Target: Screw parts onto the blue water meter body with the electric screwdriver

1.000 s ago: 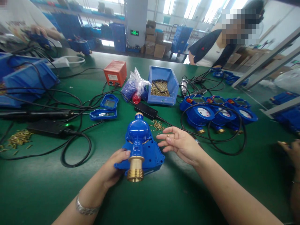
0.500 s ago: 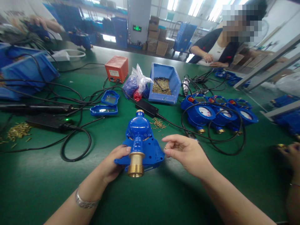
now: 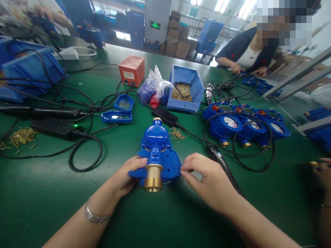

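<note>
A blue water meter (image 3: 156, 136) with brass threaded ends lies underside up in front of me, its near brass end pointing toward me. My left hand (image 3: 133, 172) grips the left side of the meter's blue plastic housing, the thumb on top and the other fingers partly hidden beneath. At the housing's right corner my right hand (image 3: 198, 172) is closed in a pinch on a small brass screw (image 3: 181, 169), mostly covered by the fingertips. Loose brass screws (image 3: 177, 133) lie just beyond the meter.
A blue bin (image 3: 186, 105) of screws, a bagged bundle (image 3: 147, 91) and an orange box (image 3: 132, 69) stand behind. Blue meters (image 3: 229, 124) sit at right among looping cables. Electric screwdrivers (image 3: 41, 112) and blue covers (image 3: 116, 116) lie left. A co-worker (image 3: 248, 51) sits opposite.
My right hand has brought the screw from just off the housing to its right corner. My left hand keeps its hold on the meter. The whole view has shifted slightly.
</note>
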The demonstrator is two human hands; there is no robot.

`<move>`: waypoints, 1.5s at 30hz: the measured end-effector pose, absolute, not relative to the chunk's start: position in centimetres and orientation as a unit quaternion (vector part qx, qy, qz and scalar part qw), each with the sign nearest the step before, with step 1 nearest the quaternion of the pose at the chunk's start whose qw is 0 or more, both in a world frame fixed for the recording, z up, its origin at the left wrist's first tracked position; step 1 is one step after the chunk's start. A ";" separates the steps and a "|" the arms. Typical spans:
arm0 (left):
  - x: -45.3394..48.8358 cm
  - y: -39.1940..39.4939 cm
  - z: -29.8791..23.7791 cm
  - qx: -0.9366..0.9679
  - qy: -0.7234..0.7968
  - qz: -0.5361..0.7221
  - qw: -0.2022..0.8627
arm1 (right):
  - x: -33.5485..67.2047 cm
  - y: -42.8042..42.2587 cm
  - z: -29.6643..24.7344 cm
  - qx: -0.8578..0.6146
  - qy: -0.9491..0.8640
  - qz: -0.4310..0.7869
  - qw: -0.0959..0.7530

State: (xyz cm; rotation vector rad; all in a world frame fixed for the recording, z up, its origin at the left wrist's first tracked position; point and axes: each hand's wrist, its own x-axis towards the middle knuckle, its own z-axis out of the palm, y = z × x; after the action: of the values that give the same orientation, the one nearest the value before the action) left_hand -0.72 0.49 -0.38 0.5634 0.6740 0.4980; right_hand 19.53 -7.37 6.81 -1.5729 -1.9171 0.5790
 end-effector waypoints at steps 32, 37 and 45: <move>0.0 -0.7 0.0 0.208 0.405 0.329 0.827 | 23.1 1.1 0.4 -0.721 -0.642 0.151 0.211; 0.5 -1.2 -0.4 0.190 0.405 0.371 0.814 | 19.9 -4.3 3.3 -0.713 -0.531 0.202 0.410; 1.2 -2.1 -0.2 0.171 0.428 0.433 0.775 | 11.5 -9.9 2.0 -0.612 -0.437 0.304 0.585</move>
State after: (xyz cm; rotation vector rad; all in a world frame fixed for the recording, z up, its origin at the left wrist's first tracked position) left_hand 1.20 -2.08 -0.18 0.3710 0.9260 0.9370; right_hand 11.54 -9.88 1.95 -1.4266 -1.0192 0.7083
